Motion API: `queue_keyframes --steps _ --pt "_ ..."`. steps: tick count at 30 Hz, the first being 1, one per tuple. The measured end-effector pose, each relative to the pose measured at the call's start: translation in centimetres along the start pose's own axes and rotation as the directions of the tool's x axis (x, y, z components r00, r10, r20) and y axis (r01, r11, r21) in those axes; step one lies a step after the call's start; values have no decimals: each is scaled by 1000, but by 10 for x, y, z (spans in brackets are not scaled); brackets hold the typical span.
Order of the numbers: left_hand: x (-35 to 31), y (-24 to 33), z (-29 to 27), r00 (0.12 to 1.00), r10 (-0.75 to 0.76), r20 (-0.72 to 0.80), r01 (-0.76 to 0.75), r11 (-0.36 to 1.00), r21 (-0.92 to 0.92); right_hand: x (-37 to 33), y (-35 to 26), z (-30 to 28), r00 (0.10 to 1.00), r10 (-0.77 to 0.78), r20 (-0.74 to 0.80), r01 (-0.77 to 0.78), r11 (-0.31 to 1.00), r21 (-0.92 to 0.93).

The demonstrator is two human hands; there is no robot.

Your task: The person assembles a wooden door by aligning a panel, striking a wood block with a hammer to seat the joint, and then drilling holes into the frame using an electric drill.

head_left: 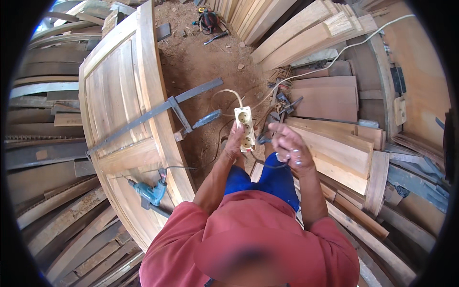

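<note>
A white power strip point(245, 129) with round sockets is gripped upright in my left hand point(235, 139), thumb along its left side. From its top end comes a pale cord point(234, 92). My right hand point(292, 147) is beside the strip, apart from it, with its fingers curled and somewhat blurred. A dark cord point(268, 165) loops from below the strip up into the right hand; its end is hidden there. On the left, a wooden panel door point(148, 95) bears a long metal bar clamp point(138, 122) and a teal power drill point(151, 191) with a dark cord.
Stacked boards point(48, 115) line the left side, and more planks point(334, 153) lie to the right. A white cable point(330, 67) stretches across the upper right. On the dirt floor point(201, 62) rest a dark red-and-black tool point(209, 21) and small scraps.
</note>
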State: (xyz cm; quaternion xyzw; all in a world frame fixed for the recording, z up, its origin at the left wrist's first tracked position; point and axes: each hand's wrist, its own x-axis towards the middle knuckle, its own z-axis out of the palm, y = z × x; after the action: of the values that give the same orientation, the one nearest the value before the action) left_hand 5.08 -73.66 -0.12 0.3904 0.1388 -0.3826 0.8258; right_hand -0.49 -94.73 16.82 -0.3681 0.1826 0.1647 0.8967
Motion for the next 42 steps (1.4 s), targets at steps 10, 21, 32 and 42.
queue_keyframes --steps 10,21,32,42 --pt "-79 34 51 985 -128 119 138 988 -72 -23 49 17 932 -308 -192 -5 518 -855" --pt "-86 52 58 992 101 81 -112 983 143 -38 33 80 828 -548 123 174 43 -984" --pt "-74 52 35 958 269 96 -286 887 364 -21 48 96 819 -562 113 131 -9 -991" --pt "-81 57 27 928 344 141 -364 761 538 -2 58 107 874 -475 100 69 -83 -994"
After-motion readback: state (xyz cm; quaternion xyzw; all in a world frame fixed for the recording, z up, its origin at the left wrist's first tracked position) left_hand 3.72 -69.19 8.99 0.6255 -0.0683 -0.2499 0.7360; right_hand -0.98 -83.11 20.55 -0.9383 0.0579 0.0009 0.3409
